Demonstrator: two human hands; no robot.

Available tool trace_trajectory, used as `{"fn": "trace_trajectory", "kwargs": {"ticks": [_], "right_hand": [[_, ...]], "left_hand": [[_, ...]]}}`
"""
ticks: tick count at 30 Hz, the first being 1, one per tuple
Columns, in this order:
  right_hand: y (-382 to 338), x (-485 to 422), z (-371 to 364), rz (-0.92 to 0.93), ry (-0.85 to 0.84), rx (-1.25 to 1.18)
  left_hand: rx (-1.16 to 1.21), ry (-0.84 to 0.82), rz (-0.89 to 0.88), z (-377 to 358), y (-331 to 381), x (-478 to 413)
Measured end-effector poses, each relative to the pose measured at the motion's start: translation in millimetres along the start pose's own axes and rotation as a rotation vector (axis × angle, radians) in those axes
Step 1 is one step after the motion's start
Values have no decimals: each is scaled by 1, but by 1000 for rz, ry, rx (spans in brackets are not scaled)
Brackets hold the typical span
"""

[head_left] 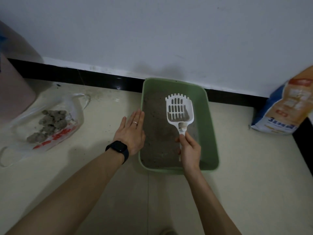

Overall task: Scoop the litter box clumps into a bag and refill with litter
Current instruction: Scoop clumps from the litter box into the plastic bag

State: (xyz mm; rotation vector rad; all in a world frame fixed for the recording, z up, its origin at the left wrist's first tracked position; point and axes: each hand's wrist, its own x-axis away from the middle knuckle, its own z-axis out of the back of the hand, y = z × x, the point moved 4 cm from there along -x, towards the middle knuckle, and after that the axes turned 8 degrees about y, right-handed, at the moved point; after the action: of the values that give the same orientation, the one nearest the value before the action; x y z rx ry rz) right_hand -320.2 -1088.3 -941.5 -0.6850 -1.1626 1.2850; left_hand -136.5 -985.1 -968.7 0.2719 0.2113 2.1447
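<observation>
Green box (pixel 212 133) on the floor (pixel 254 167), far end against the baseboard (pixel 101 78), grey litter (pixel 155 133) across its bottom. Well right of the box, upright blue-and-orange sack (pixel 284 112). Far left of the box, pink bin (pixel 13 92); nearer the box, clear bag (pixel 76 106) lying flat, grey clumps (pixel 50 121) inside. Over the box's litter, white scoop (pixel 179 107), slotted pan toward the box's far end, some litter in it. Right grip (pixel 188 148) curled round the scoop handle, above the box's near end. Left grip (pixel 132 133) flat, fingers straight, at the box's left rim. Black watch (pixel 118 147) and ring (pixel 135 122) on that side.
</observation>
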Motion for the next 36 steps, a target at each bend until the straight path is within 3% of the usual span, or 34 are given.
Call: {"fn": "trace_trajectory", "kwargs": {"ticks": [10,22,29,32,36], "right_hand": [[15,14,10,52,-91,236],[14,24,14,148,-77,198],[-8,30,1,102,-47,207],[-35,36,-24,106,-133,177],[-67,54,-92,164,-308,185]], "left_hand": [[-19,-16,3,0,1,1],[-56,-61,-28,5,-2,3],[-63,-120,-130,26,-14,13],[-91,-95,-136,38,-39,17],[-158,-90,24,60,-105,25]]}}
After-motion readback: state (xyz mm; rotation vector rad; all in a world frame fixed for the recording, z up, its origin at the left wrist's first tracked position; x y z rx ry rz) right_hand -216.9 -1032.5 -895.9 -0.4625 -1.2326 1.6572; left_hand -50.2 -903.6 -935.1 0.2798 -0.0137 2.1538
